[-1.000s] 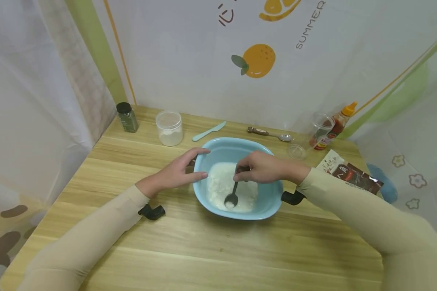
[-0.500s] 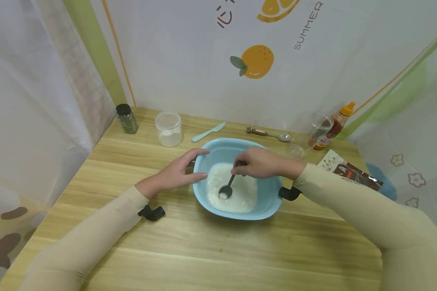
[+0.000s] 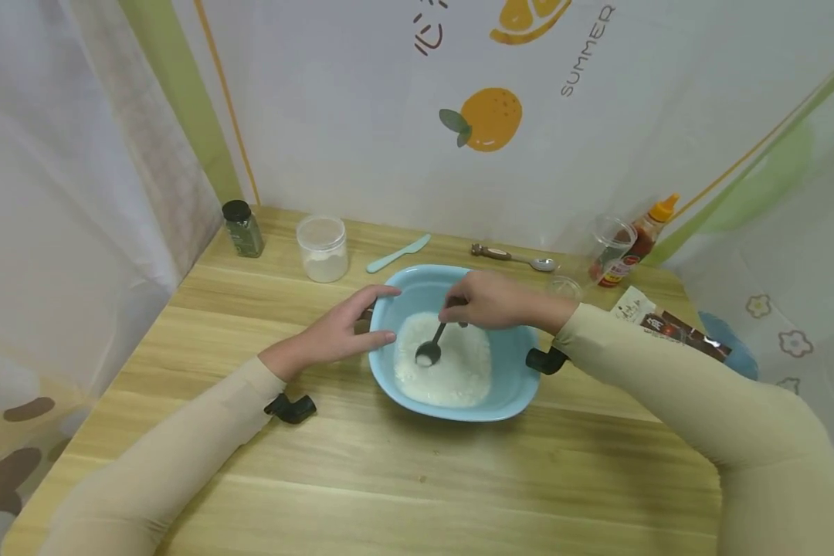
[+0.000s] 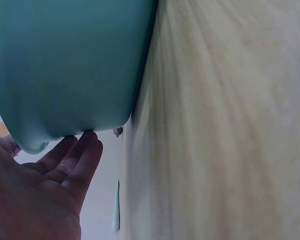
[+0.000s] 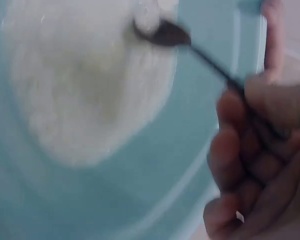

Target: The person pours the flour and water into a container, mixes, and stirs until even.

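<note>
A light-blue basin [image 3: 521, 386] stands on the wooden table, with a white, wet-looking mixture [image 3: 452, 382] in its bottom. On its left side my left hand [image 3: 337, 328] grips the rim, thumb and forefinger reaching over the edge. In the left wrist view the other fingers [image 4: 80, 170] press the basin's outer wall. My right hand [image 3: 489, 300], above the basin's right half, pinches the handle of a dark spoon [image 3: 428, 354]. The spoon's bowl dips at the mixture, a little white stuff in it; in the right wrist view this area is blurred.
Along the back are a black-capped green jar [image 3: 243, 230], a clear tub of white powder [image 3: 323, 251], a mint-green knife [image 3: 399, 253] and a metal spoon [image 3: 514, 257]. Rightward stand a clear cup [image 3: 611, 239], a sauce bottle [image 3: 635, 245] and a brown packet [image 3: 674, 324].
My right hand has moved the dark spoon leftward and toward the back through the mixture. The left hand keeps its place on the basin's rim.
</note>
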Demonstrator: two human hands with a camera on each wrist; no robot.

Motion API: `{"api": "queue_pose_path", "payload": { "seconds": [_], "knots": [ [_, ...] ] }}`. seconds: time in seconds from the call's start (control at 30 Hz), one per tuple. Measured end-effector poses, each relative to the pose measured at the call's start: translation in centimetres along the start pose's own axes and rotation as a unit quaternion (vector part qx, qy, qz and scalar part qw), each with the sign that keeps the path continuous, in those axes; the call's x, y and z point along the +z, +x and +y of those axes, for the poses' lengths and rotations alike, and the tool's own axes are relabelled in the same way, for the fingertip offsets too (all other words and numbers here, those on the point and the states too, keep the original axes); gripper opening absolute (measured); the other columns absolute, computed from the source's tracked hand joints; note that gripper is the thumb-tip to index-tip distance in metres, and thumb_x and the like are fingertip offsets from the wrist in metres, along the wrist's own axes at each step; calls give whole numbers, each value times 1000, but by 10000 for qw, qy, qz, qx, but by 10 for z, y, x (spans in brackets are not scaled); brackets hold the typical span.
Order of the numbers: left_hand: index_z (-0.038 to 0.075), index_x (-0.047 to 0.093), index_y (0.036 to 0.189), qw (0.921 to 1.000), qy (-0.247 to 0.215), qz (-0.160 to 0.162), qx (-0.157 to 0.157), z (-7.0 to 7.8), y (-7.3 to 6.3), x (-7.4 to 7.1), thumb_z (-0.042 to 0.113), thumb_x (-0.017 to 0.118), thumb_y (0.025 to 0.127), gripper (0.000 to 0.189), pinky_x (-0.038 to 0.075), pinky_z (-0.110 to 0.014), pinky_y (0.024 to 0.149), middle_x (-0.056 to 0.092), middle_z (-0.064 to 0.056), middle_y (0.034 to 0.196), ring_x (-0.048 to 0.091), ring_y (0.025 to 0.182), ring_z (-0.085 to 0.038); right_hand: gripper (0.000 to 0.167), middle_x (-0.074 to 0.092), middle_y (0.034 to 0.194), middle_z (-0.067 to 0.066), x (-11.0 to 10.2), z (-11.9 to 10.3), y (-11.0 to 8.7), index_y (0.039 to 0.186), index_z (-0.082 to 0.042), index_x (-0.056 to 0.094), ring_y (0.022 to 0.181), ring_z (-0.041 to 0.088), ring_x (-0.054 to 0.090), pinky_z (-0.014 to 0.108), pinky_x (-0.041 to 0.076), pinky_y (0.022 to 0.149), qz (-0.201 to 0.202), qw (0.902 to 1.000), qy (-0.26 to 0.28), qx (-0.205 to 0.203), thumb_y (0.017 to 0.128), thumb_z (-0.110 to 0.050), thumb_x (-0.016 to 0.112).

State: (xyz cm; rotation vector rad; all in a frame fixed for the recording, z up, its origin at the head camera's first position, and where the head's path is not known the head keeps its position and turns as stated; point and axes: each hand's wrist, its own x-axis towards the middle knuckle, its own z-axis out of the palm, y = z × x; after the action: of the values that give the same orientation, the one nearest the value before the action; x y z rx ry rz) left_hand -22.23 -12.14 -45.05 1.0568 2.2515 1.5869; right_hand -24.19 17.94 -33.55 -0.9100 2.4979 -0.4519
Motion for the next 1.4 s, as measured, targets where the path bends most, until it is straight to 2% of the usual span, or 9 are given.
{"api": "queue_pose_path", "payload": {
  "seconds": [0.13,0.3,0.5,0.6,0.73,0.97,1.2,1.27,1.4],
  "knots": [
    [-2,42,163,10000,-13,-10,47,1,2,1,13,75,105,69,67,-45,99,45,-26,163,64,136,-48,22,77,84,3,-3,2,-8,102,-7,84,70,14,65,32,54,65,205,9990,-164,368,109,-24,72],
    [0,42,164,10000,20,33,17,1,1,1,15,75,105,70,65,-50,101,45,-25,164,64,136,-48,26,79,86,3,2,-7,-3,107,-9,84,75,11,69,33,57,70,-278,9995,-8,-138,111,-31,70],
    [0,43,164,10000,32,34,-51,-1,-2,4,17,75,105,69,64,-51,103,47,-25,163,65,134,-45,24,76,81,1,2,1,2,104,-7,84,68,12,65,31,54,64,453,9978,-220,425,110,-26,70],
    [1,43,164,10000,-52,40,-27,-1,-3,4,16,74,105,69,65,-49,101,48,-25,161,65,134,-46,25,76,81,1,1,0,-1,104,-8,83,69,13,65,32,54,65,125,9986,-256,439,110,-28,70],
    [3,42,165,9999,-98,63,-18,-1,-3,3,16,74,105,69,66,-46,100,48,-24,161,65,134,-46,27,78,85,1,4,-6,4,108,-10,83,72,12,67,32,56,69,-254,9997,-33,-44,111,-32,69],
    [2,42,165,10000,-25,20,-15,0,-1,3,16,73,105,69,66,-44,99,48,-25,161,66,134,-46,25,75,79,3,-2,4,0,103,-5,83,65,12,61,29,50,61,516,9978,93,411,110,-24,69],
    [3,42,165,10000,19,38,-6,4,0,1,16,74,105,69,64,-49,103,47,-25,162,65,134,-47,26,76,81,-3,-1,2,1,107,-10,83,73,13,66,32,54,69,-216,9997,76,-120,111,-31,69],
    [3,42,165,10000,42,40,2,4,-1,1,16,74,105,69,64,-50,104,47,-24,163,64,135,-46,27,76,82,-1,1,3,7,107,-9,83,73,12,66,32,55,69,-28,9998,49,-214,112,-31,68],
    [3,42,165,10000,68,66,23,2,-2,4,18,74,105,70,64,-50,103,48,-25,162,65,134,-46,26,77,81,4,-5,13,6,102,-7,82,66,14,63,33,53,65,555,9979,-296,142,112,-26,69]
  ]
}}
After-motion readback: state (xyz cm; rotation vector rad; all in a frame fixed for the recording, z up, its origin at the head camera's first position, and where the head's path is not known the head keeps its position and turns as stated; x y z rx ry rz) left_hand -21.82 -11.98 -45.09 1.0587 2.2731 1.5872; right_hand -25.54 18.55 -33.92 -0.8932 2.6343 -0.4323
